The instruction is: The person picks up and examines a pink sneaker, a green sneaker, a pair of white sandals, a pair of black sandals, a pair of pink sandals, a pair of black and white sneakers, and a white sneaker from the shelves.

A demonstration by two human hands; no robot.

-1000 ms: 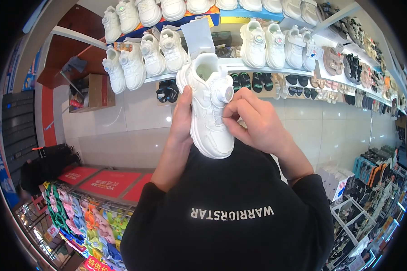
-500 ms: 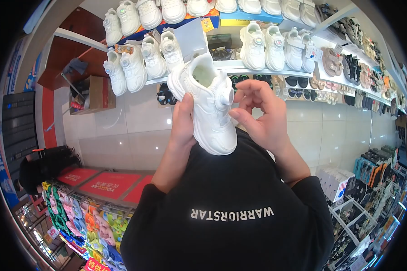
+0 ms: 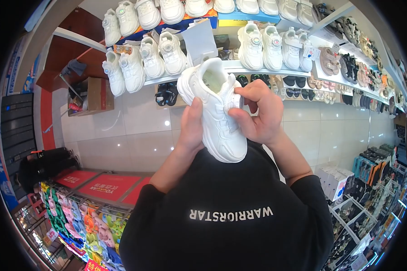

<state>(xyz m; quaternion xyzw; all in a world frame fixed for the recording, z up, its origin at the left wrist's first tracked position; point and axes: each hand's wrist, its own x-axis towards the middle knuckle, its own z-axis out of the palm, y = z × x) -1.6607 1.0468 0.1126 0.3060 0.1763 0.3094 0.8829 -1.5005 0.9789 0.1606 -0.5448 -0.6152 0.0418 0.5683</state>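
A white sneaker (image 3: 219, 126) is held up in front of my chest, its toe pointing down toward me and its opening facing up. My left hand (image 3: 192, 124) grips it from the left side, thumb on the upper and the other fingers hidden behind the shoe. On the right side of the tongue sits a round lacing dial (image 3: 238, 101). My right hand (image 3: 261, 110) pinches this dial between thumb and forefinger, partly covering it.
White sneakers (image 3: 151, 58) line the shelves ahead, with a grey-white card (image 3: 200, 40) among them. Sandals (image 3: 348, 67) fill shelves at right. Colourful clogs (image 3: 88, 219) hang at lower left beside red panels (image 3: 108, 186). A cardboard box (image 3: 95, 94) stands on the floor.
My right thumb and forefinger have closed onto the dial, where they were apart from it before. The sneaker and my left hand have shifted slightly right and down.
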